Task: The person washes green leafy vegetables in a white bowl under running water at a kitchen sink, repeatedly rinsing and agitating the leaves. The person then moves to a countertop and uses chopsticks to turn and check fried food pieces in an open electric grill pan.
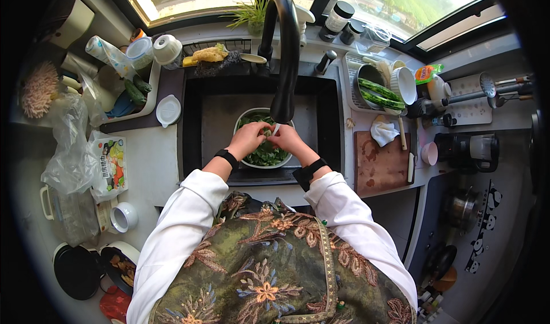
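Both hands meet over a round white-rimmed bowl (236, 126) of leafy greens (268, 155), which stands in the dark sink (221, 105). My left hand (248, 140) comes from the left, its thumb and fingers pinched on a small bit of greens. From the other side, my right hand (287, 138) pinches at the same spot, its fingertips almost touching the left ones. A thin pale strip (276, 129) shows at the right fingertips; whether it is a stalk or water is unclear. The black faucet (288, 66) arches right above the hands.
Right of the sink lie a wooden cutting board (378, 165) with a knife (411, 167), and a drying rack (350, 62) whose metal bowl holds ridged green gourds (380, 93). On the left are a white lid (168, 110), a paper towel pack (111, 165) and a bin with cucumbers (135, 93).
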A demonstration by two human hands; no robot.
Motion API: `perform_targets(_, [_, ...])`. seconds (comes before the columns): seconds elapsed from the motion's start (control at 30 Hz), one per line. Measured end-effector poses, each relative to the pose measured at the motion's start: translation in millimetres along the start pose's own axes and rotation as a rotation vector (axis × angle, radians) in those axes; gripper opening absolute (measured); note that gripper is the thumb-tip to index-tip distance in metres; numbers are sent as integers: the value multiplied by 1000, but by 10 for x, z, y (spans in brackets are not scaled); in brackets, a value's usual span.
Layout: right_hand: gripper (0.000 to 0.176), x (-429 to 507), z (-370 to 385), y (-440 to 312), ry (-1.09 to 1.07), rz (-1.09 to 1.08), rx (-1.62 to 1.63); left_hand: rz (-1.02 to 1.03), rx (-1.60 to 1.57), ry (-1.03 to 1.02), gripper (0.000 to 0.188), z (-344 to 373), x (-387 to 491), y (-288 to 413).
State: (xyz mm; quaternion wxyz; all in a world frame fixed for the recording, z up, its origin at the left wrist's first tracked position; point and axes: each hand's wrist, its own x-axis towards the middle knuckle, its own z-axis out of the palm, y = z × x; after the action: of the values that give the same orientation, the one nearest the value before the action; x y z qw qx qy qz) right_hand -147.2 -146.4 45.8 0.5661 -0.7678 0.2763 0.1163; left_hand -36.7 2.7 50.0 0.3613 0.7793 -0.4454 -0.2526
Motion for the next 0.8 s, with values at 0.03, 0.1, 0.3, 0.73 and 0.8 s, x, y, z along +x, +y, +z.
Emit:
perform_targets(0.03, [18,16,27,22,30,30,58,2,55,14,30,4,3,2])
perform_targets(0.1, [22,42,65,62,78,112,215,-88,-223,-26,28,11,11,5])
perform_targets(0.3, [17,42,69,104,18,90,344,-160,-203,-98,36,51,22,24])
perform_targets(0.73, [32,66,27,220,6,-118,23,-344,-302,-133,35,9,63,-52])
perform_targets(0.8, [27,79,54,239,-3,-49,133,-304,-296,-114,33,-5,61,-39])
